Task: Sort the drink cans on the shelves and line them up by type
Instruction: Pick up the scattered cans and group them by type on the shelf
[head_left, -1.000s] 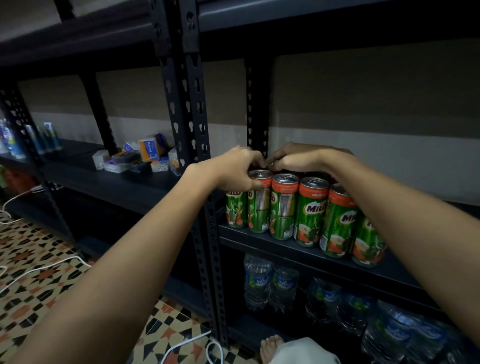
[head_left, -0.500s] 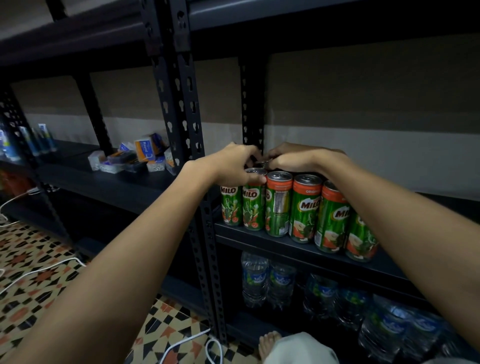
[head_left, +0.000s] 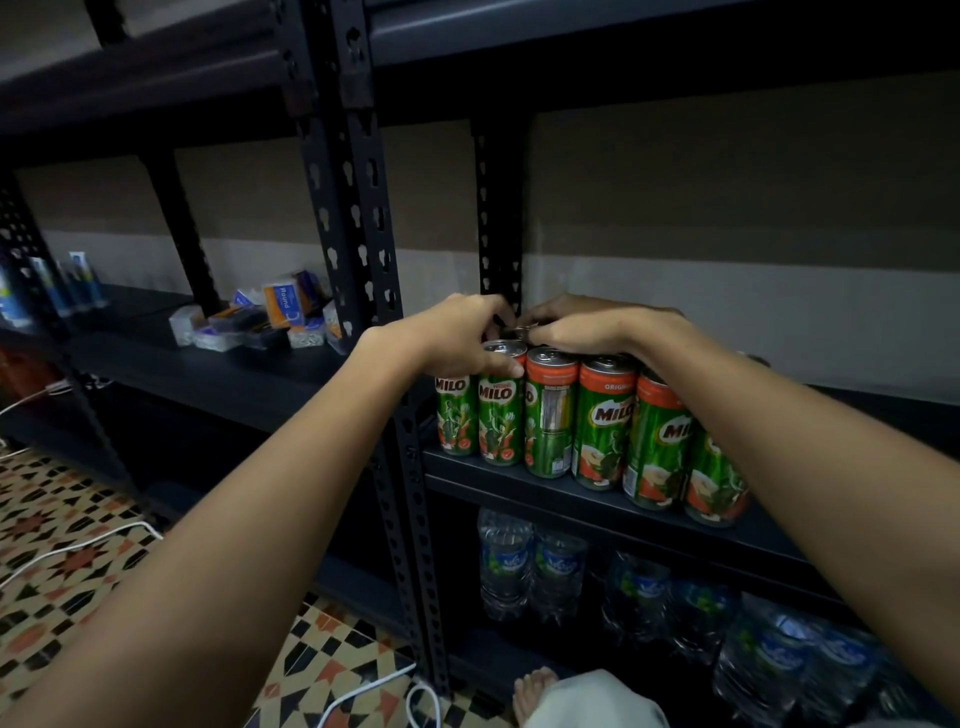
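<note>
Milo cans (head_left: 602, 421): standing in a front row on the middle shelf (head_left: 597, 512). Left hand (head_left: 457, 332) and right hand (head_left: 576, 325) are curling over the tops, fingers hidden behind; grasp unclear. Step: squaring the row. Next: nudging gently, avoiding toppling.

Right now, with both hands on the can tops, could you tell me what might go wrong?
1. The Milo cans stand packed together near the shelf's front edge; a push from the left hand or right hand could tip one off.
2. A falling can could hit the bare foot below.
3. The right forearm lies across the rightmost cans and could drag them when it pulls back.
</note>
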